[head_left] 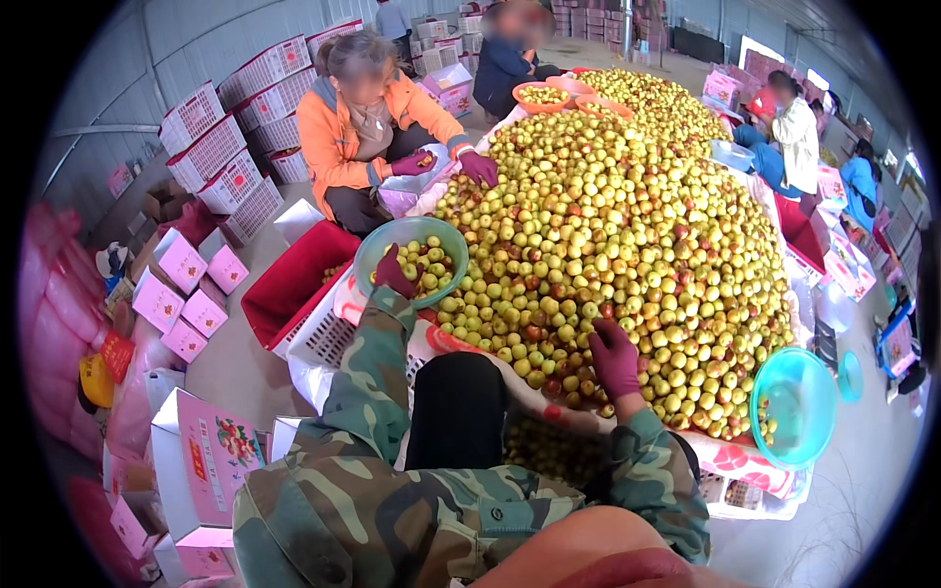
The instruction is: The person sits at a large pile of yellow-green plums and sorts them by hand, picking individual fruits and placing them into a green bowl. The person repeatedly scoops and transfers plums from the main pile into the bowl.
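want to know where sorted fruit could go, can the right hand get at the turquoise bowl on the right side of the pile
Probably yes: the right hand rests on the fruit pile, the turquoise bowl sits on that side, nothing between.

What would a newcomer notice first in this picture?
First, the huge pile of yellow-green fruit filling the centre. Then the person's hands in purple gloves: the left hand reaches into a green bowl of fruit at the pile's left edge, and the right hand rests on the pile's near side. Pink and white boxes lie on the floor at left.
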The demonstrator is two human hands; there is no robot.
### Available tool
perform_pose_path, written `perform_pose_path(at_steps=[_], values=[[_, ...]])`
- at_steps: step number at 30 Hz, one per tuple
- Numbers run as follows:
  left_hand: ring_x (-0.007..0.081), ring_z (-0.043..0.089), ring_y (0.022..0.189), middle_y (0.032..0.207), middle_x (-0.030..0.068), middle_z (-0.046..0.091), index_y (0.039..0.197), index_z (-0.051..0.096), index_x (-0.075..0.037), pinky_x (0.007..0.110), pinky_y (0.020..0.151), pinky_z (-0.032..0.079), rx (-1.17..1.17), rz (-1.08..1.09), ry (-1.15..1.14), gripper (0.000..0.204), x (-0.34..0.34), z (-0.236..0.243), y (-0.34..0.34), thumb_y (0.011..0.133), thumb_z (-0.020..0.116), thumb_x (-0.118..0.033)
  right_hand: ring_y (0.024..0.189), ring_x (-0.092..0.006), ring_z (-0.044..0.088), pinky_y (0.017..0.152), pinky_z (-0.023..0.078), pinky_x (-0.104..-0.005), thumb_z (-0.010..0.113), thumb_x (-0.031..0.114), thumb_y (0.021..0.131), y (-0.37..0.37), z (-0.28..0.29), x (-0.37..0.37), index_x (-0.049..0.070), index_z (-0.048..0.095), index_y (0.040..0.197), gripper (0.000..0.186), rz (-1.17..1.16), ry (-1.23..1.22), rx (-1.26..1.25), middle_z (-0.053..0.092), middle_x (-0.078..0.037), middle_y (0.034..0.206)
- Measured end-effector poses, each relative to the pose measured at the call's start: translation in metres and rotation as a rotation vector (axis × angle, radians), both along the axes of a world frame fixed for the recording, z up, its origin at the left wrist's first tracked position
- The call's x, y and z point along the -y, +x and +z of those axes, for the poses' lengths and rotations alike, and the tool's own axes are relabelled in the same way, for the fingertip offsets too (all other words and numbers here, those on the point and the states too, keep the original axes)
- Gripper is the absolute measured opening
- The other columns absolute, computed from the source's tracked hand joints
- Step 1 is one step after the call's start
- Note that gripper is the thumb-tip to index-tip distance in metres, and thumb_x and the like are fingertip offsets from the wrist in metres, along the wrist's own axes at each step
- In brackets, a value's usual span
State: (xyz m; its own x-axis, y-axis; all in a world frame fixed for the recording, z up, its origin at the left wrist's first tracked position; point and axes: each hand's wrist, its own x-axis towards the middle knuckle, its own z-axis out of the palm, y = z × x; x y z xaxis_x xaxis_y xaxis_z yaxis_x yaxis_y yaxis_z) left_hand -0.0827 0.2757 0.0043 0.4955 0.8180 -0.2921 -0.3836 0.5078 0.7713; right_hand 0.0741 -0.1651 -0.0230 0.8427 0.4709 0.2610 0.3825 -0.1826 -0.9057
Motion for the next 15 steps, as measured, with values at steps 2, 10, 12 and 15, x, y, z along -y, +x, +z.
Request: perform_pose_path(at_steps=[2,10,12,15], values=[[0.0321,0.051,0.112,0.128,0.0098,0.055,0.137,0.048,-0.018,0.042,0.088,0.05,-0.16,0.114,-0.063,0.059,-0.05,-0.01,-0.027,0.091,0.055,-0.055,0.105,-0.0334,0.064,0.093,0.05,-0.0407,0.067,0.023,0.087,-0.006,0.0,-0.004,0.004,0.066,0.115,0.034,0.008,-0.03,0.024,0.067,-0.019,0.112],[0.031,0.06,0.111,0.125,0.0101,0.062,0.131,0.056,-0.008,0.045,0.091,0.05,-0.161,-0.422,1.123,0.053,0.023,-0.005,-0.018,0.088,0.064,-0.039,0.106,-0.0385,0.06,0.092,0.049,-0.0447,0.068,0.022,0.084,-0.011,0.007,-0.004,0.006,0.066,0.111,0.031,0.036,-0.029,0.225,0.064,-0.02,0.113],[0.0313,0.064,0.102,0.118,0.0134,0.064,0.127,0.059,-0.004,0.042,0.087,0.052,-0.556,-0.58,0.953,0.051,0.114,0.014,0.014,0.087,0.067,-0.035,0.106,-0.039,0.06,0.092,0.048,-0.0455,0.068,0.021,0.084,-0.006,0.003,0.01,0.004,0.066,0.109,0.029,-0.005,-0.105,0.327,0.064,-0.02,0.111],[0.0382,0.062,0.104,0.118,0.0225,0.063,0.124,0.062,-0.002,0.044,0.092,0.05,-1.163,-0.656,1.7,0.079,0.126,-0.021,0.002,0.066,0.082,-0.051,0.113,-0.0385,0.057,0.097,0.046,-0.0441,0.068,0.023,0.085,-0.012,0.011,0.009,0.006,0.066,0.114,0.034,0.073,-0.161,0.207,0.063,-0.02,0.117]])
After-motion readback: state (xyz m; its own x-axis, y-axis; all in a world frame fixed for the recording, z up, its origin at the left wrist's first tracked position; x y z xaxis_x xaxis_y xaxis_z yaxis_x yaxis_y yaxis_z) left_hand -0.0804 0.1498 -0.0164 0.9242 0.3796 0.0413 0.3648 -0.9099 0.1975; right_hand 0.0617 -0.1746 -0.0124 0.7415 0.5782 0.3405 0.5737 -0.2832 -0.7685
